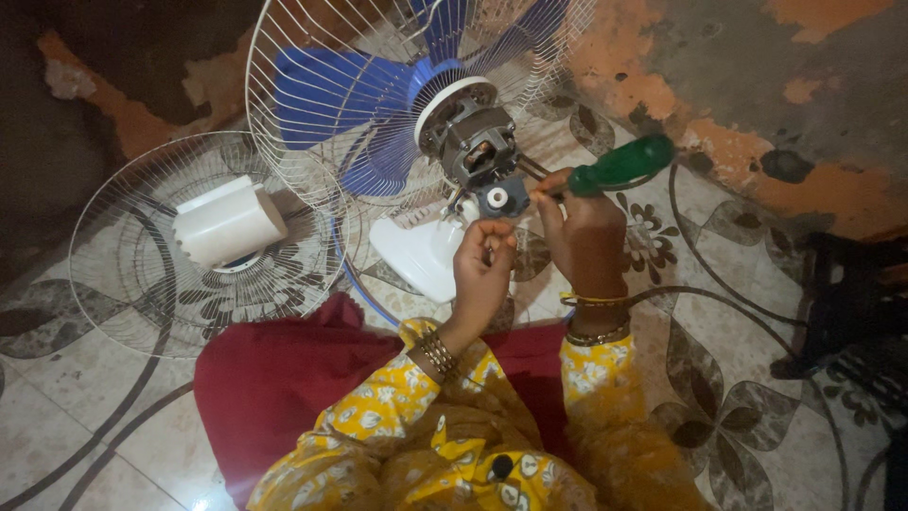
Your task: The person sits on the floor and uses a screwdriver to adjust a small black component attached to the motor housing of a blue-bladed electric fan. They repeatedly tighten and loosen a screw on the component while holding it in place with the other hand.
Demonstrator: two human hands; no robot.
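Note:
A fan with blue blades lies on the floor inside its white wire guard, its bare motor facing me. My right hand grips a green-handled screwdriver whose tip meets the dark gear housing at the motor's rear. My left hand is just below that housing, fingers pinched together; whether they hold something small I cannot tell. The white fan neck lies under both hands.
A second wire guard lies flat at left with a white motor cover on it. Red cloth covers my lap. A dark stool stands at right. A peeling wall runs behind.

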